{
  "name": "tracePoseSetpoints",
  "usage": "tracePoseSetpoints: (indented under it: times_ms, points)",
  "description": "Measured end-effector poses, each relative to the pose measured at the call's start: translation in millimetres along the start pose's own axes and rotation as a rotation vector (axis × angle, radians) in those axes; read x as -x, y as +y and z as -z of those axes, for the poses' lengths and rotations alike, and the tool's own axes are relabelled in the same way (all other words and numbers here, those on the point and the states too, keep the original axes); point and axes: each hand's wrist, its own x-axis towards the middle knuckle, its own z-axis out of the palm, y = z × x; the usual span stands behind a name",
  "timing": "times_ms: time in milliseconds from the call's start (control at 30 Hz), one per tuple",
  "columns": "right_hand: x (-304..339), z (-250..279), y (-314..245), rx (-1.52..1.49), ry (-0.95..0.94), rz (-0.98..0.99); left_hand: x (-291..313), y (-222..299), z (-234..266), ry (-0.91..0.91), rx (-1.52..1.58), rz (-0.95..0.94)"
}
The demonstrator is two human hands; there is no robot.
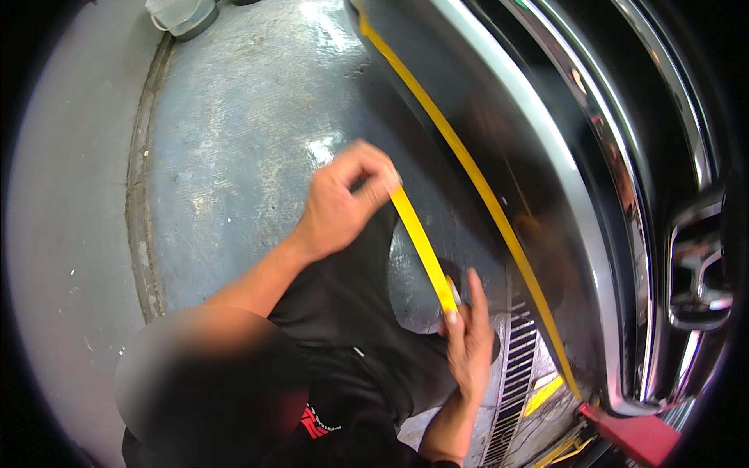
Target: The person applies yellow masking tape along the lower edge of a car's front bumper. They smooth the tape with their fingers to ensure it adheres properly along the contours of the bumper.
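Note:
A strip of yellow tape (421, 243) is stretched between my two hands. My left hand (343, 201) pinches its upper end and looks slightly blurred. At the lower end, my right hand (466, 343) grips the tape with thumb and fingers, one finger stretched out. Whatever else lies in that palm is mostly hidden; a small pale edge shows there. To the right, a dark car bumper (538, 203) carries a long line of yellow masking tape (476, 181) along its lower part. The held strip hangs apart from the bumper.
Chrome grille bars (605, 144) and an emblem (702, 269) are at the far right. A red metal piece (632, 435) sits below the bumper's near end. A drain grate (516, 366) crosses the grey floor (234, 156). A translucent bucket (183, 17) stands by the wall (78, 195).

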Motion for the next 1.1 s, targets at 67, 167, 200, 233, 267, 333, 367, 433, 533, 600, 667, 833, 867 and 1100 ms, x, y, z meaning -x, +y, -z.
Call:
tracePoseSetpoints:
  times_ms: [67, 167, 200, 233, 267, 333, 367, 433, 533, 600, 667, 833, 867, 1100]
  points:
    - [8, 13, -9, 0.052, 0.050, -0.152, -47, -23, 42, 0.220, 0.000, -0.027]
    - [13, 22, -13, 0.155, 0.069, -0.217, -100, -72, 84, 0.331, 0.107, -0.084]
    - [13, 19, -15, 0.162, 0.122, -0.177, -110, -83, 88, 0.351, 0.148, -0.112]
    - [14, 13, -21, 0.174, 0.201, -0.164, -118, -89, 82, 0.366, 0.174, -0.149]
    - [13, 12, -23, 0.237, 0.228, -0.161, -127, -95, 73, 0.384, 0.204, -0.187]
    - [14, 10, -15, 0.300, 0.292, -0.183, -133, -100, 55, 0.374, 0.083, -0.274]
    - [12, 11, -15, 0.330, 0.304, -0.207, -134, -102, 47, 0.352, 0.069, -0.287]
    - [11, 9, -1, 0.350, 0.356, -0.208, -130, -111, 28, 0.330, -0.039, -0.359]
    - [14, 7, -2, 0.400, 0.347, -0.224, -117, -115, 34, 0.315, -0.077, -0.409]
    - [15, 6, -3, 0.392, 0.370, -0.225, -126, -112, 45, 0.347, 0.029, -0.363]
    - [8, 2, -15, 0.344, 0.397, -0.222, -150, -103, 61, 0.390, -0.040, -0.414]
    - [-2, -12, -38, 0.347, 0.406, -0.202, -146, -95, 53, 0.434, -0.267, -0.506]
    - [-2, -13, -41, 0.360, 0.395, -0.224, -136, -96, 47, 0.463, -0.312, -0.520]
    - [-5, -27, -49, 0.366, 0.381, -0.187, -168, -105, 43, 0.481, -0.346, -0.488]
